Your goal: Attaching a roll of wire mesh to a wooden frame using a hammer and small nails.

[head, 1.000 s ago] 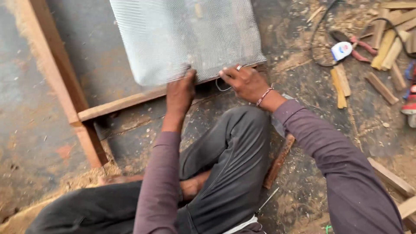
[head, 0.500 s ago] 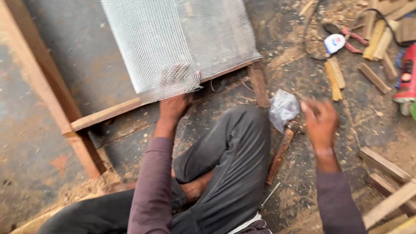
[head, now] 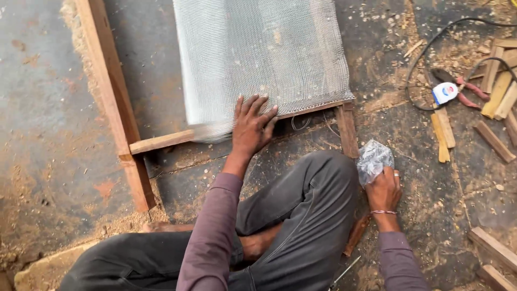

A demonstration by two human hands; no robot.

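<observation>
A sheet of grey wire mesh (head: 258, 54) lies over a wooden frame (head: 107, 91) on the floor. My left hand (head: 252, 126) presses flat on the mesh's near edge, fingers spread, where it meets the frame's front bar (head: 161, 141). My right hand (head: 383, 188) is closed on a small crumpled clear plastic bag (head: 373, 160), low beside my bent right knee. I sit cross-legged in dark trousers behind the frame.
Pliers with red handles (head: 458, 82), a small round white container (head: 445, 92), a black cable (head: 431, 51) and several short wood offcuts (head: 442, 129) lie at the right. Sawdust is scattered on the dark floor. More wood strips (head: 493, 248) sit at the lower right.
My right hand left the mesh edge, moved right and picked up the plastic bag, then brought it down next to my knee. My left hand stays on the mesh.
</observation>
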